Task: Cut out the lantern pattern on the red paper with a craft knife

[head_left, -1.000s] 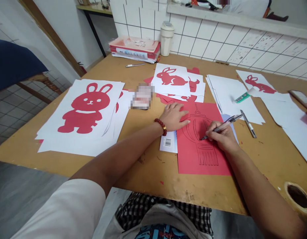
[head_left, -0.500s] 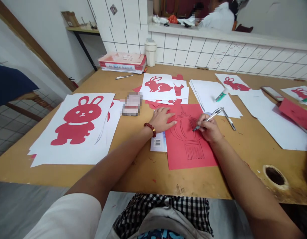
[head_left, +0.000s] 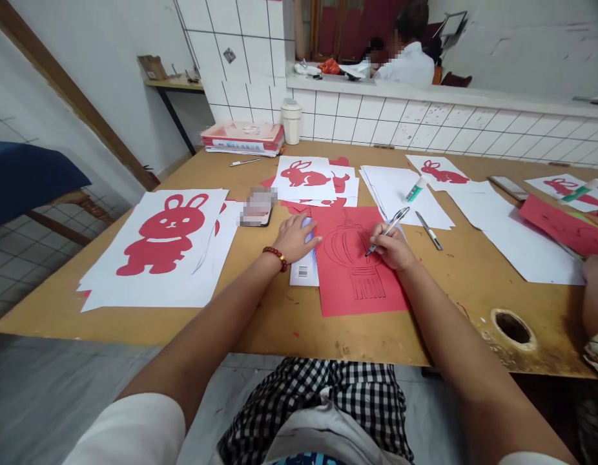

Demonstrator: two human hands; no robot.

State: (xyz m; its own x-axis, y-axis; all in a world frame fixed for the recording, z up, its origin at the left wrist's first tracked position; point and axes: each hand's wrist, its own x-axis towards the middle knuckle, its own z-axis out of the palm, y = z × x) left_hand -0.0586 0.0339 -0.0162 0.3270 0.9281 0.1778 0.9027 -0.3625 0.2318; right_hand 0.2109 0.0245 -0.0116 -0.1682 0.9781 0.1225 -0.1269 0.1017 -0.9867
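A sheet of red paper (head_left: 338, 300) lies before me, with a lantern drawn on it in dark lines. My right hand (head_left: 393, 247) grips a pen (head_left: 387, 231), its tip on or just above the lantern's round body. Fingers spread, my left hand (head_left: 295, 240) rests at the sheet's left edge, over a white and blue booklet (head_left: 305, 271) with a barcode that sticks out from under the red paper. A beaded bracelet (head_left: 276, 257) circles my left wrist.
White sheets with a red rabbit figure (head_left: 166, 232) lie left, beside a phone (head_left: 257, 206). More rabbit sheets (head_left: 303, 177), a glue stick (head_left: 416, 190) and a craft knife (head_left: 429, 230) lie behind and right. A cup (head_left: 291, 121) stands by the wall. Another person's hand (head_left: 597, 294) is far right.
My left hand has slid left, from lying on the red sheet to its edge. The right hand keeps the pen near the same part of the lantern. Another person's hand has appeared far right.
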